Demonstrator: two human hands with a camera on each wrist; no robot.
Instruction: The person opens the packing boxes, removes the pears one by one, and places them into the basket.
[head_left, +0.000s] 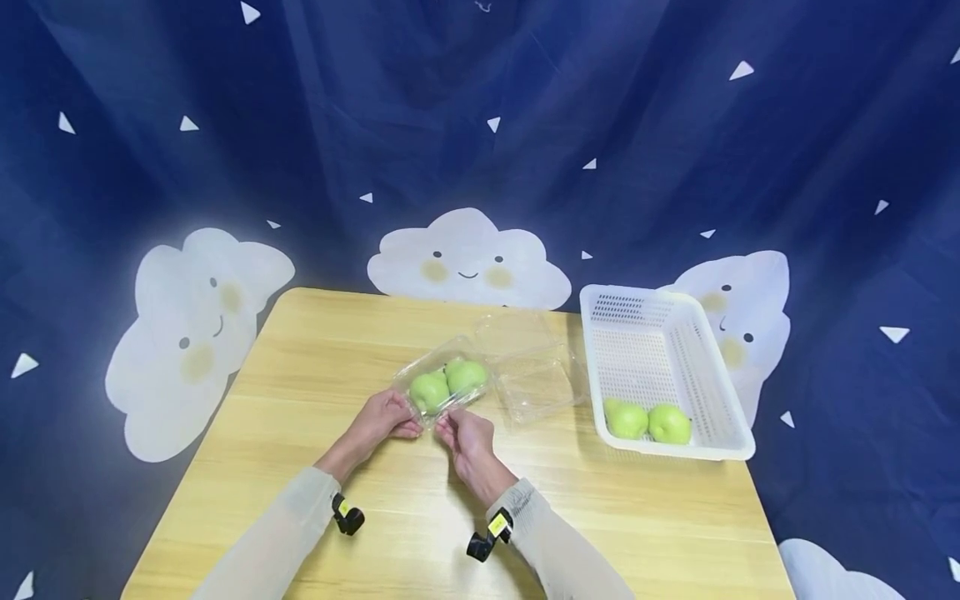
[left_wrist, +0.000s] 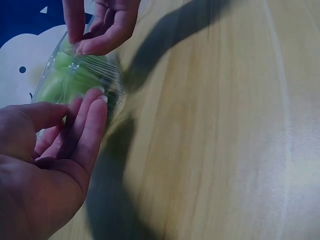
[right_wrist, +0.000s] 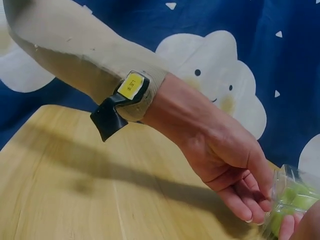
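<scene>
Head view: left hand [head_left: 387, 415] and right hand [head_left: 470, 442] pinch the clear box [head_left: 432, 361], seemingly closing it, so a firm press next!

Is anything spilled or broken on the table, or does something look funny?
Nothing really stands out. The green fruit sits inside the clear box and the white basket, with none spilled on the table. The other clear packaging just lies a bit crooked between them.
</scene>
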